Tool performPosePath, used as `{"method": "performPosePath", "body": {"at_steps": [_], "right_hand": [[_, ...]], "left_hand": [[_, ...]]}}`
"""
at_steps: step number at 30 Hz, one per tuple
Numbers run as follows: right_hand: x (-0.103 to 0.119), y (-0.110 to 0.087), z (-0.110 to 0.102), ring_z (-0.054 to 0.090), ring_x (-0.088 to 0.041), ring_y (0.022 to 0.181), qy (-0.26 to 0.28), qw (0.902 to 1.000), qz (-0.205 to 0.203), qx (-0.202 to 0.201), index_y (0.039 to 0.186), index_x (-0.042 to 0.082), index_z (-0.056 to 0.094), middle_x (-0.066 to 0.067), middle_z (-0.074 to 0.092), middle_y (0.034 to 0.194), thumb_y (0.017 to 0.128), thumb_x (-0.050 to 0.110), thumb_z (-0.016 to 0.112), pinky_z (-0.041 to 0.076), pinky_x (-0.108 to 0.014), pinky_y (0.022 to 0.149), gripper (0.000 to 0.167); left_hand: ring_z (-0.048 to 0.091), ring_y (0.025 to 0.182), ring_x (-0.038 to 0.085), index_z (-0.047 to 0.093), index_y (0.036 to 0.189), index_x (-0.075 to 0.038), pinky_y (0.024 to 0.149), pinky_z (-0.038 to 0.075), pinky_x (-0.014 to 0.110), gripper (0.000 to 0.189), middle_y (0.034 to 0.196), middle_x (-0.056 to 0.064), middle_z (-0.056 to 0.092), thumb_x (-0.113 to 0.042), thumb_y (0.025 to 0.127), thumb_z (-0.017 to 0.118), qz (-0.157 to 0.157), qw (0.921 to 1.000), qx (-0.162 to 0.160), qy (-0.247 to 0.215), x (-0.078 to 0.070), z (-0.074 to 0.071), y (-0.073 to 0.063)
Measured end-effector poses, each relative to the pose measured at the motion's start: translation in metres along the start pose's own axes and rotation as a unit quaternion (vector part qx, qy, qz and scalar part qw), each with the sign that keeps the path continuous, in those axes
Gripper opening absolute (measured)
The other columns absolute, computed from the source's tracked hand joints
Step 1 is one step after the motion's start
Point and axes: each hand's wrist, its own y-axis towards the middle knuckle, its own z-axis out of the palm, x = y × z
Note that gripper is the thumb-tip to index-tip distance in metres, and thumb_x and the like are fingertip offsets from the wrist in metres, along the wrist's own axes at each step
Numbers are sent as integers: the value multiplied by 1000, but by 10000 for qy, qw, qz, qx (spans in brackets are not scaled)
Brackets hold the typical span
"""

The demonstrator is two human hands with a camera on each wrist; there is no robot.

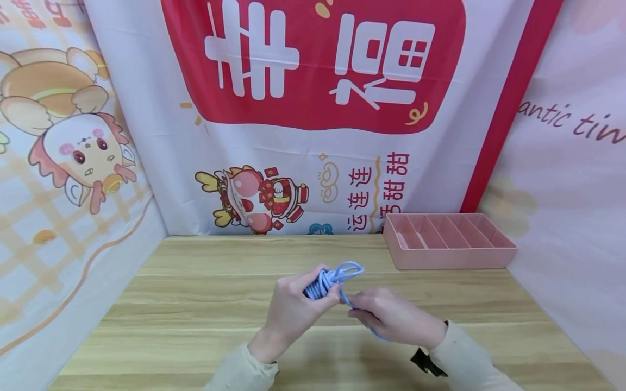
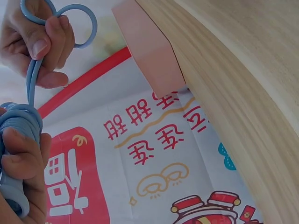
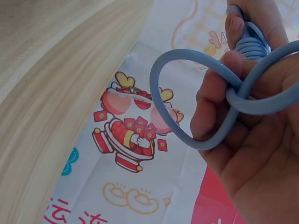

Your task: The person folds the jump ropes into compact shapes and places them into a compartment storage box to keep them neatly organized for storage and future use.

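A light blue cord point(image 1: 319, 285) is wound into a tight coiled bundle above the wooden table. My left hand point(image 1: 292, 304) grips the bundle, thumb and fingers curled around its coils, while a loop rises from its far end. Just to the right, my right hand point(image 1: 388, 316) pinches the strands running out of the bundle. In the left wrist view, two strands stretch taut between the hands, and a loop point(image 2: 96, 28) bends out past the right fingers. The right wrist view shows the cord crossing itself in loops point(image 3: 156, 88) in front of the right palm.
A pink divided box point(image 1: 455, 259) with several compartments stands at the table's back right. Printed cloth walls point(image 1: 303, 144) enclose the wooden table point(image 1: 205, 293) at the back and both sides. A black strap point(image 1: 427, 363) hangs at the right sleeve.
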Motion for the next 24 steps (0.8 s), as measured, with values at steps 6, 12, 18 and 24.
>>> {"method": "performPosePath", "body": {"at_steps": [6, 12, 18, 24], "right_hand": [[4, 0, -1, 46, 0, 64, -146, 9998, -83, -45, 101, 8, 69, 12, 51, 73, 93, 2, 66, 43, -12, 59, 10], [7, 1, -5, 45, 1, 64, -84, 9998, -162, 3, 100, 8, 69, 12, 51, 74, 92, 0, 67, 42, -10, 60, 11], [9, -1, -9, 40, 3, 60, -460, 9985, -291, -107, 94, 10, 69, 14, 45, 70, 88, 1, 71, 34, -8, 52, 11], [9, -3, -10, 42, 4, 60, -751, 9967, -272, -134, 90, 11, 68, 15, 46, 70, 88, 3, 71, 36, -10, 53, 10]], "left_hand": [[59, 60, 2, 72, 101, -11, 50, 48, 14, 20, 81, -4, 69, -16, 83, 77, -149, 9998, -111, 30, 1, 2, -2], [56, 59, 1, 71, 97, -10, 49, 45, 12, 18, 76, -6, 66, -19, 83, 78, -167, 9973, -49, 711, 4, 4, -4], [45, 49, -1, 72, 90, -12, 41, 39, 17, 14, 64, -12, 54, -26, 87, 75, -1164, 9835, 1219, 658, 2, 0, -2], [39, 47, 1, 58, 76, -18, 41, 34, 19, 23, 58, -11, 46, -28, 91, 73, -1746, 9552, 2354, 406, -1, -4, 2]]}}
